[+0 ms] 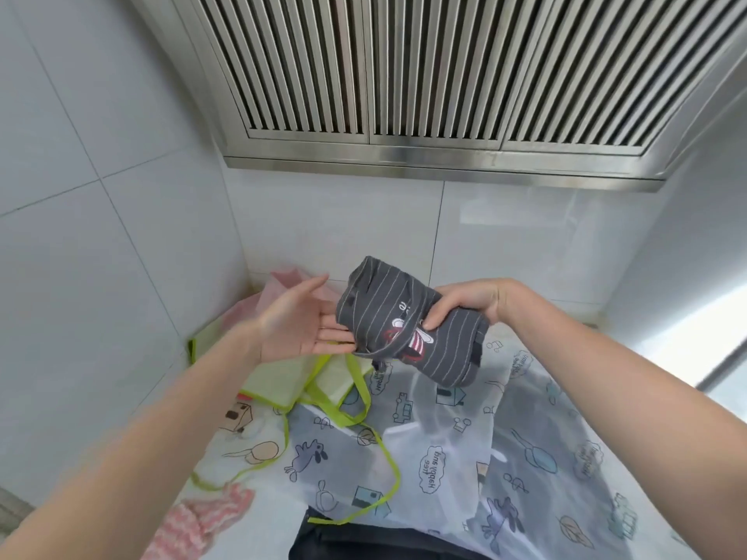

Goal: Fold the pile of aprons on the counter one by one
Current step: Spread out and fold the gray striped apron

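covering most of the surface [279, 543] lay the pile of aprons [465, 450]: a translucent one printed with small cartoons spread broadly from the centre toward 5 o'clock, green-trimmed ones bunched toward 9 o'clock of it, and pink cloth showing at the far corner and at the near left edge. above the pile, clear of the surface, hung the folded grey striped apron [388, 317], a compact bundle whose long axis ran from about 11 o'clock down to 5 o'clock in the head view.

the right hand [469, 303] held that bundle, its grip narrow, fingers curled over the top near the middle and the thumb apparently under it, out of sight. the bundle extended from that grip toward 10 o'clock on one side and 5 o'clock on the other. the left hand [299, 317] sat at 9 o'clock of the bundle, palm up and fingers straight, its fingertips touching or just under the lower left end; its grip was wide and held nothing.

a loop of strap [374, 351] dangled from the bundle's underside. by my reading the left hand was nearer that loose end, so tucking it or supporting the bundle would fall to it.
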Action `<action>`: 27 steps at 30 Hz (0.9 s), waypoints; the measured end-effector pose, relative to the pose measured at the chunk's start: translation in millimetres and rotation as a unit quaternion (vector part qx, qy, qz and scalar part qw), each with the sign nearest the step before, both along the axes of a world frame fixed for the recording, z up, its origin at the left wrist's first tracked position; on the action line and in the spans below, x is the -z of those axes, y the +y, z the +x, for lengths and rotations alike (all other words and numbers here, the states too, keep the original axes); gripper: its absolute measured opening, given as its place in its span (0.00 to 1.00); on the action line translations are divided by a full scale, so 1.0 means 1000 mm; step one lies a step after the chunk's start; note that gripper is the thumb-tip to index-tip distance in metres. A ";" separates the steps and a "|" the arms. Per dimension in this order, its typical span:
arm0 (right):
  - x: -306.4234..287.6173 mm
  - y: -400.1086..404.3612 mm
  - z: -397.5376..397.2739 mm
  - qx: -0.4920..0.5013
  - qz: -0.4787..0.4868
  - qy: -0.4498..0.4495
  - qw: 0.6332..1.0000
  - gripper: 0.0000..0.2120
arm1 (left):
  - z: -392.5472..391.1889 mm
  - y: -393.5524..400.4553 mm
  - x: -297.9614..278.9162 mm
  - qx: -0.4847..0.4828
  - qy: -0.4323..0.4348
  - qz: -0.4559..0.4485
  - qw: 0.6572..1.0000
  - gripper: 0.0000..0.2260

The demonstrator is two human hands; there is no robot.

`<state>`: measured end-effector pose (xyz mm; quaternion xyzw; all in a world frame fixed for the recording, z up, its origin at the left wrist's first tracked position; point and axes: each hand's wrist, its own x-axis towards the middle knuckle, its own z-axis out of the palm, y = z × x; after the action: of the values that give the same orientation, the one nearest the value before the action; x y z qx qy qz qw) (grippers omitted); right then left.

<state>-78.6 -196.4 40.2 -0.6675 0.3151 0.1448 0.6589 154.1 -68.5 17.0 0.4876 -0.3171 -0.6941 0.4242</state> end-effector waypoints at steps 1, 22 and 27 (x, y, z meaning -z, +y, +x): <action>-0.006 0.003 0.004 -0.022 -0.012 0.013 1.000 0.29 | -0.001 0.001 -0.007 0.038 -0.008 -0.003 0.999 0.29; -0.027 0.024 0.019 0.232 -0.228 -0.122 0.938 0.22 | -0.012 -0.031 -0.028 -0.171 0.050 -0.059 0.982 0.09; -0.015 0.034 0.046 0.351 -0.245 -0.291 0.856 0.05 | -0.020 -0.039 -0.035 -0.157 0.020 -0.078 0.984 0.11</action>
<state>-32.7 -162.4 55.4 -0.6642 0.3476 -0.3786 0.5428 134.5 -107.2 52.3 0.4826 -0.2809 -0.6021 0.5708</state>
